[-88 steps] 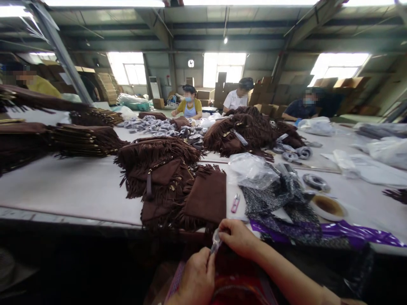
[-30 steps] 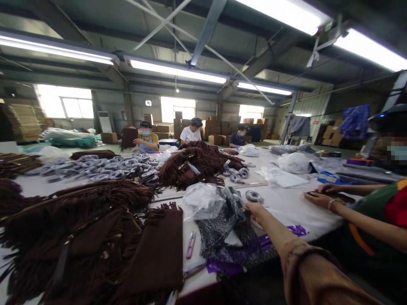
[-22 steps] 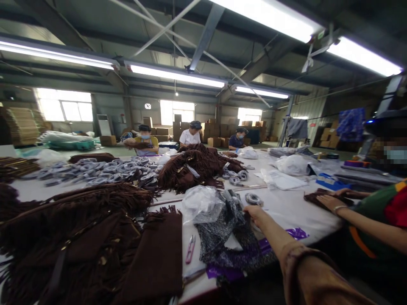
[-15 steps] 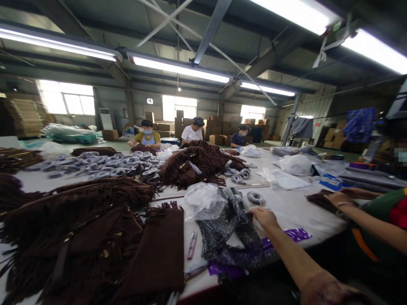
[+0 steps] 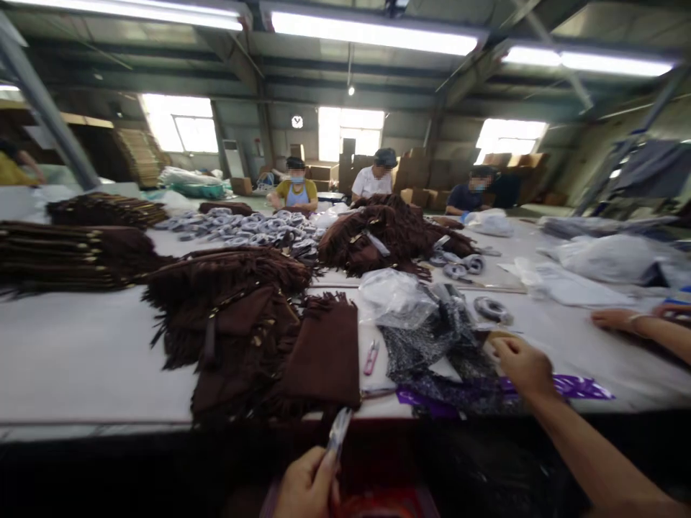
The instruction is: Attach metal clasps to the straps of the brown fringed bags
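Note:
Low in the middle, my left hand (image 5: 309, 483) is closed on a narrow, shiny grey-white piece (image 5: 339, 430), held upright at the table's front edge. My right hand (image 5: 526, 368) reaches over the table with fingers pinched; a small tan patch (image 5: 502, 335) shows at the fingertips, too blurred to name. Just left of it lies a heap of speckled black-and-grey material (image 5: 415, 352) with clear plastic (image 5: 396, 298) on top. Pink thread snips (image 5: 371, 357) rest beside a flat brown fringed suede piece (image 5: 327, 352). A grey wrapped coil (image 5: 492, 311) sits behind my right hand.
Brown fringed bags (image 5: 232, 316) are heaped to the left, with a neat brown stack (image 5: 75, 252) beyond. Many grey coils (image 5: 242, 229) and another brown pile (image 5: 383, 234) lie farther back. Purple plastic (image 5: 583, 387) is at right, near a co-worker's hand (image 5: 615, 319). Several people sit across the table.
The view has swung left and down. My left hand has come into view with the shiny piece. My right hand still reaches beside the speckled heap.

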{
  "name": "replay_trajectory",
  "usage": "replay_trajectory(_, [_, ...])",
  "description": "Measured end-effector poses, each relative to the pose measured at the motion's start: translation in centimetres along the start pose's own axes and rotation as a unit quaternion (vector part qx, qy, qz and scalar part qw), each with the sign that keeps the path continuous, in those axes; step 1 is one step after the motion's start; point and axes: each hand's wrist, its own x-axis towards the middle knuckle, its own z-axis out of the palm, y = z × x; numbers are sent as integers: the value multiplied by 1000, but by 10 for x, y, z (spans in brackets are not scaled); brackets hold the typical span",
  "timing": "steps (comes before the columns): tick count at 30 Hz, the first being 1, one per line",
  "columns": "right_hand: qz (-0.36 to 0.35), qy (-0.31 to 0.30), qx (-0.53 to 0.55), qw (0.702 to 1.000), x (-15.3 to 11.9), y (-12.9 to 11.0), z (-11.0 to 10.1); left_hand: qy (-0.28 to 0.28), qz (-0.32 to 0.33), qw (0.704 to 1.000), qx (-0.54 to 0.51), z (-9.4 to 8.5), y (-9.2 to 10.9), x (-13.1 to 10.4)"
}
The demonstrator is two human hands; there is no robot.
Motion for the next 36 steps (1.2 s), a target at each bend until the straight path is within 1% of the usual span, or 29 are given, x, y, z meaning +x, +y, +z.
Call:
replay_trajectory(1, [-20,-11,12,1000,-16,-6,1,-6,-5,1000,-15,1,-1,-2])
replay_trajectory(2, [-52,-33,47,997,-37,-13,4,-10,-7,1000,-20,1,1,-4])
replay_trajectory(3, [-76,-74,85,991,-62,-23,9,-4,0,1000,-11,1,4,-6])
replay_trajectory(4, [-97,-158,120,975,-91,-34,14,2,16,1000,12,1,7,-8])
replay_trajectory(5, [-109,-229,160,954,-121,-45,21,7,35,998,43,1,11,-10])
replay_trajectory(6, [-128,-321,180,921,-151,-57,29,13,56,995,79,0,14,-12])
replay_trajectory(7, [-140,-389,193,890,-178,-68,37,16,75,991,113,-1,17,-14])
replay_trajectory(8, [-137,-440,209,863,-203,-79,46,18,90,986,142,-2,18,-16])
replay_trajectory(9, [-121,-471,225,844,-223,-88,55,20,101,981,167,-4,17,-17])
replay_trajectory(11, [-90,-508,251,819,-249,-101,72,20,110,973,202,-7,15,-20])
replay_trajectory(13, [-75,-521,261,809,-260,-108,84,22,116,966,230,-10,10,-21])
replay_trajectory(15, [-76,-524,252,810,-264,-111,92,30,129,957,259,-12,5,-22])
replay_trajectory(18, [-72,-524,225,818,-265,-110,101,49,155,935,314,-14,-3,-21])
replay_trajectory(22, [-59,-509,201,835,-267,-103,110,60,189,903,382,-15,-12,-19])
replay_trajectory(25, [-48,-502,189,843,-267,-98,114,70,209,884,412,-15,-15,-17])
replay_trajectory(30, [-30,-489,173,855,-266,-94,120,77,229,864,442,-14,-15,-15])
replay_trajectory(36, [-4,-497,156,854,-268,-91,130,69,270,826,491,-17,-15,-16])
